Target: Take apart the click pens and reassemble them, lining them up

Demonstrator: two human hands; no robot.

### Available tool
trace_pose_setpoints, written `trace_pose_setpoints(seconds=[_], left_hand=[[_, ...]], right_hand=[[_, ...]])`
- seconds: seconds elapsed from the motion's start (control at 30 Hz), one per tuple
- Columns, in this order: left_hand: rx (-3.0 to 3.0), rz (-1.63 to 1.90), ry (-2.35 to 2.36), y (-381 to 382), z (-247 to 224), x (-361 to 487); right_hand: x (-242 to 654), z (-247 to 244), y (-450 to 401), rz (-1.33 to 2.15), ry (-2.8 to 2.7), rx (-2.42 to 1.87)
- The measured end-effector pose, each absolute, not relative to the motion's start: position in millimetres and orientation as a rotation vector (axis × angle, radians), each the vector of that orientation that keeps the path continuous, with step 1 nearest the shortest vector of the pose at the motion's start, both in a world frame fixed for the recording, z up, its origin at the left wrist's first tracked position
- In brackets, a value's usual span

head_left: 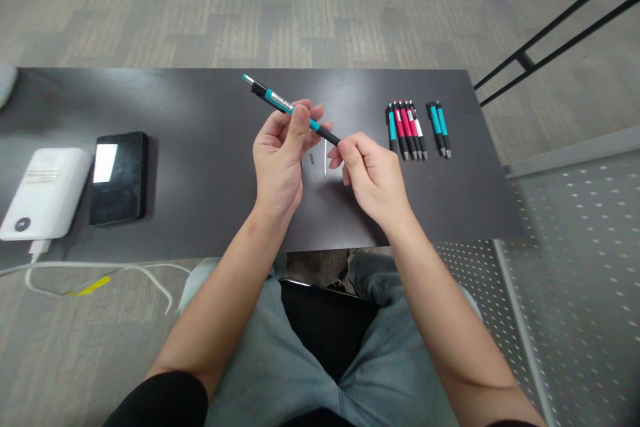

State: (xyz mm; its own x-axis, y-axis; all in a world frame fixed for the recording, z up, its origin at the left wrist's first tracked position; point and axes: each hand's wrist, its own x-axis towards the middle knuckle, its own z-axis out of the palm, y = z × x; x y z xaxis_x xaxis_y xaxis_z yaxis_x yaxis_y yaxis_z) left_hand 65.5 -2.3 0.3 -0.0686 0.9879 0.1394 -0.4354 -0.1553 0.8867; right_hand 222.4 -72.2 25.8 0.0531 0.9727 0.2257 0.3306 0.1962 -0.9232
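Above the dark table I hold a teal and black click pen [278, 101] between both hands, slanting from upper left down to the right. My left hand [283, 157] pinches its barrel between thumb and fingers, leaving the clip and push button sticking out. At the lower end, the fingers of my right hand [373, 170] close on the black grip and hide its tip. A thin pale refill [325, 159] lies on the table between my hands. Beside it is a small dark grey piece [312, 159], perhaps a spring; it is too small to be sure.
Right of my hands lies a row of several pens [406, 130] in teal, red and white, with two teal pens [439, 129] farther right. A black phone [119, 178] and a white power bank [47, 193] with a white cable [95, 265] are at the left.
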Motion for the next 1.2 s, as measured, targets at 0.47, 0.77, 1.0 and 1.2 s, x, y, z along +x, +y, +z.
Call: trace_pose_setpoints(seconds=[0.47, 0.77, 1.0, 1.2], left_hand=[[0.983, 1.553, 0.791, 4.2, -5.6, 58.4], [0.921, 1.578, 0.881, 9.1, 3.4, 50.8], [0.923, 1.536, 0.866, 34.8, -10.7, 22.9], [0.812, 1.629, 1.042, 42.5, 8.2, -8.7]], right_hand=[[220.8, 15.9, -68.0, 0.889, -1.373, -1.287], [218.2, 12.5, -70.9, 0.615, -1.406, -1.296], [215.7, 16.5, -71.6, 0.662, -1.476, -1.301], [200.0, 18.6, -80.5, 0.934, -1.68, -1.303]])
